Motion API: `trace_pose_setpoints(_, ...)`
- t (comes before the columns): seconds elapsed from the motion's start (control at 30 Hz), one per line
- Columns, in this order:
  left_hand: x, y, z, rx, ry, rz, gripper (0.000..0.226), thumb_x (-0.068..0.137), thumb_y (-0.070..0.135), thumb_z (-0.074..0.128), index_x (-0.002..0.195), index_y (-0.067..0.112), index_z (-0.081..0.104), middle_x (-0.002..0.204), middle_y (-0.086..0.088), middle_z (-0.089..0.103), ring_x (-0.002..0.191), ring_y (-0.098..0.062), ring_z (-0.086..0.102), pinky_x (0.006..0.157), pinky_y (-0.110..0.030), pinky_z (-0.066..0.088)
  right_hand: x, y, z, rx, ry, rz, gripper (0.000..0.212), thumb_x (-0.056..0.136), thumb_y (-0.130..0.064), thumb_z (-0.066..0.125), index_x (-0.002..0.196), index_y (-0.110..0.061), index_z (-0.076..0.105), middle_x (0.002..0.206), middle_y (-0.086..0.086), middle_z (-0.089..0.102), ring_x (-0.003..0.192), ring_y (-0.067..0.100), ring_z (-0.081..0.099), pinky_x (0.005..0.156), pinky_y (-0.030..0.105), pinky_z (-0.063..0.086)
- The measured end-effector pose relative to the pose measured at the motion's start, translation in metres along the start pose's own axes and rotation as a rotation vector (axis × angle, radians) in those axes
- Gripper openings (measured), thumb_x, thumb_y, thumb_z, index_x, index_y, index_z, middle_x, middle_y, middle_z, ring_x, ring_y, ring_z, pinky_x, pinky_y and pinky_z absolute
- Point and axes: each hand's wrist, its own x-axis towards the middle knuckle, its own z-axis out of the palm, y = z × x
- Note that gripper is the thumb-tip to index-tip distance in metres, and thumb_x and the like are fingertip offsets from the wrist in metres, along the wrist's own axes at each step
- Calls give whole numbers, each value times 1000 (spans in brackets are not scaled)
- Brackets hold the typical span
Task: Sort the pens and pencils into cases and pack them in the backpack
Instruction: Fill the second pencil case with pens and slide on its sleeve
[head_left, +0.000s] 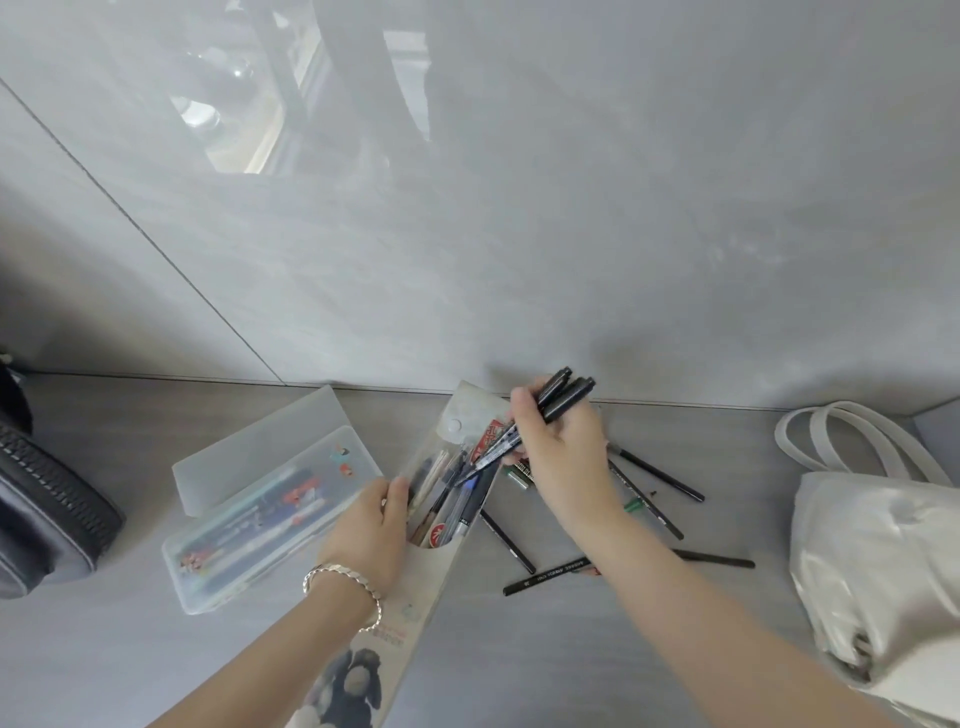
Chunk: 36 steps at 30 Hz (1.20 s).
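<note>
- My right hand (563, 457) grasps a bunch of black pens (561, 400), their tips at the mouth of the beige printed pouch (413, 618).
- My left hand (371, 530) holds the pouch's left edge.
- Loose black pencils (660, 477) lie just right of the pouch on the grey surface (545, 665).

Both bare arms reach in from the near side. The left hand (371, 530) holds the pouch (470, 410) edge. The right hand (563, 457), a bit farther, curls its fingers round a few pens (563, 397).

We are seeing bare grey worktop (571, 670) nearest us; loose black pencils (658, 476) are cluttering the gap between clear pouch (441, 577) and cream handbag (878, 566).
</note>
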Motion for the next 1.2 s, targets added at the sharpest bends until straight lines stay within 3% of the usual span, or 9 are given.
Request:
trace_pose_setpoints(0.1,-9,8,5,17,-14,58,38,99,35,32,67,16,43,62,0,49,59,-13,45,53,-26,31,-21,17,15,-82,-75,-7,33,80,-1,66,88,-29,48,65,-15,60,61,-2,58,62,15,51)
trace_pose_setpoints(0.23,-17,7,5,27,-28,80,38,99,35,33,70,14,44,63,-1,49,59,-15,45,54,-28,31,-31,27,18,43,-73,-16,66,75,4,69,112,-43,42,80,-5,65,77,6,64,76,18,52)
trace_pose_setpoints(0.33,-19,5,5,1,-38,79,39,99,35,33,75,8,47,65,-3,48,60,-16,43,56,-29,31,-34,33,19,-76,-28,-74,63,74,-5,74,109,-47,43,81,-7,65,79,4,64,78,16,51)
trace_pose_setpoints(0.53,-15,-1,7,-44,-42,57,45,98,37,33,93,2,59,78,-9,59,66,-17,48,60,-28,35,-37,43,23,-511,-22,-220,45,67,-51,60,103,-27,49,102,-3,62,97,9,51,82,13,39)
trace_pose_setpoints(0.77,-17,-6,5,-40,-46,70,41,99,33,33,80,4,55,67,-4,54,62,-18,47,59,-30,34,-36,51,10,-774,-264,-382,64,83,-55,42,130,-12,47,145,5,40,134,10,15,114,34,14)
trace_pose_setpoints(0.87,-10,-9,-1,-58,-6,10,39,99,33,32,76,8,53,71,-6,54,64,-17,47,58,-27,33,-21,61,-2,-630,7,-408,43,92,-41,42,116,-10,59,125,7,57,117,9,40,105,25,29)
trace_pose_setpoints(0.93,-6,-7,-5,-69,24,-4,40,99,32,32,77,5,51,70,-6,51,61,-15,43,56,-25,31,-6,74,-14,-657,141,-242,24,92,-17,49,109,-8,63,111,6,64,104,8,49,94,22,38)
trace_pose_setpoints(1.03,0,-3,-10,-57,50,2,40,99,31,30,72,7,46,66,-5,48,61,-16,42,53,-24,29,14,92,-23,-930,-29,-6,27,90,-4,46,109,-8,65,109,9,65,103,24,58,84,32,48)
trace_pose_setpoints(1.2,5,3,-12,-73,46,13,40,99,31,31,68,11,46,69,-1,50,68,-18,45,56,-27,29,28,92,-14,-1287,-216,0,28,90,-10,50,117,-8,57,116,12,59,111,30,52,81,35,47)
